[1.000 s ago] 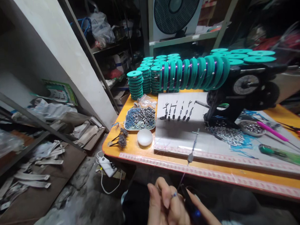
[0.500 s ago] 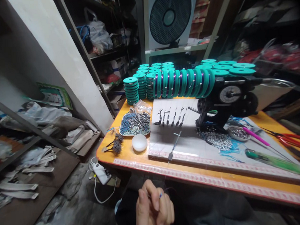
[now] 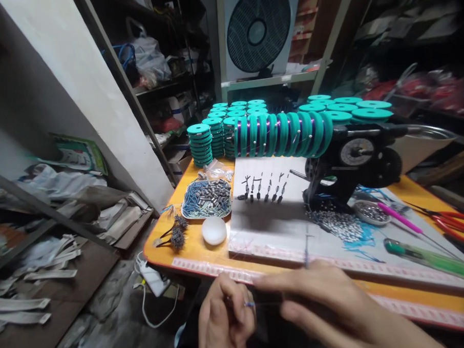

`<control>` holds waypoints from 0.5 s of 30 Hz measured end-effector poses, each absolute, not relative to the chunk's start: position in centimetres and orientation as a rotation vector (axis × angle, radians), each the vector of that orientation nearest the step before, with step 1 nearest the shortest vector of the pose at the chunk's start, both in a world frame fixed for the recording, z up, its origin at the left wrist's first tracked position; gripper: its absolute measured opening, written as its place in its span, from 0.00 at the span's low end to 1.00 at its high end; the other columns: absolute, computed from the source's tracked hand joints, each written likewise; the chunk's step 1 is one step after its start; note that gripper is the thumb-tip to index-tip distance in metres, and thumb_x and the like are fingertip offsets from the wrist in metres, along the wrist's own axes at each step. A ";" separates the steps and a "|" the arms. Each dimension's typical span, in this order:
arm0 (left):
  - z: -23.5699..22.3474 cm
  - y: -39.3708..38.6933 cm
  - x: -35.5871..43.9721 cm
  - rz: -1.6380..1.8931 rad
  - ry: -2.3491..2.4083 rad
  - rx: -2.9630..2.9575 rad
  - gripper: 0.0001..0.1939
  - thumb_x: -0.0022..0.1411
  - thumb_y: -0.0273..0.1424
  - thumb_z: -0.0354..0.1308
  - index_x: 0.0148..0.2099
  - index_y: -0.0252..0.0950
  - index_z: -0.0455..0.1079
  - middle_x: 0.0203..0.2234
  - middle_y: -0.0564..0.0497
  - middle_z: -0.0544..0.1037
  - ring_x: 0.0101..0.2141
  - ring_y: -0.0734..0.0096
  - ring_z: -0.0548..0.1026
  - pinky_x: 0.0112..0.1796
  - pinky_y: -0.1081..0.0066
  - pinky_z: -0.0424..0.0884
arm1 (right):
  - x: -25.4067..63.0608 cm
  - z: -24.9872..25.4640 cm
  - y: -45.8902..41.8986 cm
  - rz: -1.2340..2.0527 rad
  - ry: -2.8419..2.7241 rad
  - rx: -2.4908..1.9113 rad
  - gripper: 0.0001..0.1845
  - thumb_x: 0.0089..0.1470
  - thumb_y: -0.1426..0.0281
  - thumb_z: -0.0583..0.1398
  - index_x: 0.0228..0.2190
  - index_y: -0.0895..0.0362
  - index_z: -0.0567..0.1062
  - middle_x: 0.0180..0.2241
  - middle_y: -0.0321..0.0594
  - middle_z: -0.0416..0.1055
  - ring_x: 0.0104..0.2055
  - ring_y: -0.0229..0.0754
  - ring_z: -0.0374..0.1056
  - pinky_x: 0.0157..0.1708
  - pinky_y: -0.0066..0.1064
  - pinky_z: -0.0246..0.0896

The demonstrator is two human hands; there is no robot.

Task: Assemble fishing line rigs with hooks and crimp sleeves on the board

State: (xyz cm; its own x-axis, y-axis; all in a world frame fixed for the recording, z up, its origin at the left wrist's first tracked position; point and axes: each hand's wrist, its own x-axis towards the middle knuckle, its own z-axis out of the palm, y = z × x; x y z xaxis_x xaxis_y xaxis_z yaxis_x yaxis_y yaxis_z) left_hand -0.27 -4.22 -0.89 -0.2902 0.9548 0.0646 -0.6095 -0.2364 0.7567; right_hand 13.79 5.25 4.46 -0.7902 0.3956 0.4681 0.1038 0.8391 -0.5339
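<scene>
My left hand [image 3: 223,323] is at the bottom centre, below the table's front edge, with its fingers pinched on a thin line that carries a small blue bead [image 3: 248,304]. My right hand [image 3: 330,303] reaches in from the right at the same height. Its fingers point left towards the bead and are blurred by motion. Just above the right hand a small blue spring rig [image 3: 306,247] hangs on the line over the white board [image 3: 280,218]. Several finished rigs [image 3: 261,185] lie in a row at the back of that board.
On the orange table [image 3: 189,247] stand stacks of teal spools [image 3: 215,133], a row of spools on a black winding machine [image 3: 354,158], a tray of metal sleeves [image 3: 206,198], a white round lid [image 3: 214,230], a loose pile of sleeves [image 3: 340,223], and red-handled pliers [image 3: 453,221]. Cluttered shelves are on the left.
My right hand, out of view half a second ago, has come in from the right up to the line. The spring rig has slid nearer along the board. The left hand keeps its pinch.
</scene>
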 end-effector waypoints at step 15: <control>1.4 -1.4 -0.1 1.747 0.963 1.001 0.33 0.68 0.51 0.46 0.17 0.35 0.63 0.12 0.54 0.59 0.17 0.75 0.58 0.22 0.71 0.53 | 12.8 1.4 4.1 0.883 -1.969 -0.476 0.15 0.68 0.66 0.50 0.52 0.52 0.69 0.34 0.42 0.77 0.32 0.38 0.76 0.33 0.22 0.72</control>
